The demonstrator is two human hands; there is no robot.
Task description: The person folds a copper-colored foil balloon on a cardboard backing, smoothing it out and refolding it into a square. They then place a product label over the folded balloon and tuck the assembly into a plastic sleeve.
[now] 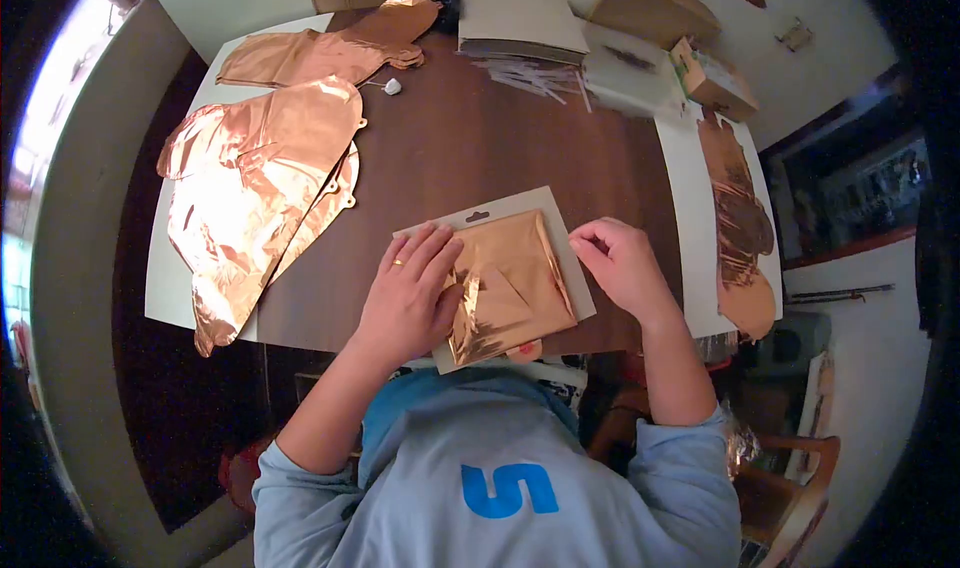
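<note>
A folded copper-coloured foil balloon (510,268) lies on a pale backing card (574,253) with a hang hole, at the table's near edge. My left hand (412,293) rests with fingers stretched out over the left side of the foil and card, a ring on one finger. At the card's right edge my right hand (622,266) is closed in a pinch, thumb against fingertips; what it holds, if anything, is too small to make out. Below the foil's lower edge a small round tan piece with a red mark (525,350) peeks out.
Flat foil balloons (265,158) are heaped at the left, with more foil (345,48) behind them. A white stack of card (522,26), thin pale strips (535,76) and a small box (715,80) stand at the back. A foil strip (738,223) lies right.
</note>
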